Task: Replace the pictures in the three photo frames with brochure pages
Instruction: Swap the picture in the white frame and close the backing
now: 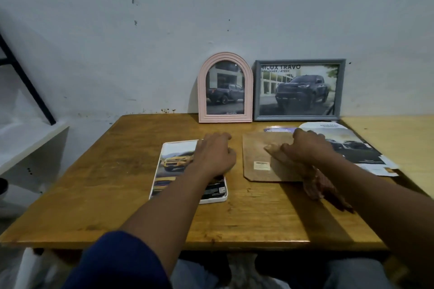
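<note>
Left fingers (219,138) atop frame (175,171); right fingers (301,135) atop board (257,156).

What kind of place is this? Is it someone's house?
Probably a plain room at home, not certain: a wooden table against a scuffed white wall, a white shelf beside it.

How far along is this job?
Two look done: the pink arched frame and grey frame stand showing truck pages. In hand: the left hand rests on the white frame, yellow-truck page inside; the right hand rests on the backing board. Left: probably refitting it.
</note>
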`<act>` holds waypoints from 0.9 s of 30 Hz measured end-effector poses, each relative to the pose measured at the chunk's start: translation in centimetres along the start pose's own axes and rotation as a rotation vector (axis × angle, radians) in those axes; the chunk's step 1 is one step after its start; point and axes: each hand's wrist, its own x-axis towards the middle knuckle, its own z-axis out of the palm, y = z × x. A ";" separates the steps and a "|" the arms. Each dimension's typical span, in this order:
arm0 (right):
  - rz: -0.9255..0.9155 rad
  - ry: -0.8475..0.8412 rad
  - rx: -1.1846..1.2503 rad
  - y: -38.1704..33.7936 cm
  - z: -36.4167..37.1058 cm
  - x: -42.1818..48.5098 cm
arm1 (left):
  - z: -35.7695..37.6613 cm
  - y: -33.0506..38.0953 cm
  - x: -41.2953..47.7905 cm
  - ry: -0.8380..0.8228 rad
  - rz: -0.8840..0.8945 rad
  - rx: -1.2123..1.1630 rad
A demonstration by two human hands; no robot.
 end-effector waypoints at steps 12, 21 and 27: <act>0.080 0.070 0.227 1.1 2.3 0.5 | 2.3 5.3 2.3 -0.127 -0.203 -0.273; -0.178 0.171 0.399 -6.1 -0.7 -0.7 | -2.4 1.5 1.3 0.137 -0.221 -0.361; -0.289 0.081 0.387 -13.6 2.2 -4.7 | -5.6 -7.3 -3.1 0.155 -0.409 -0.406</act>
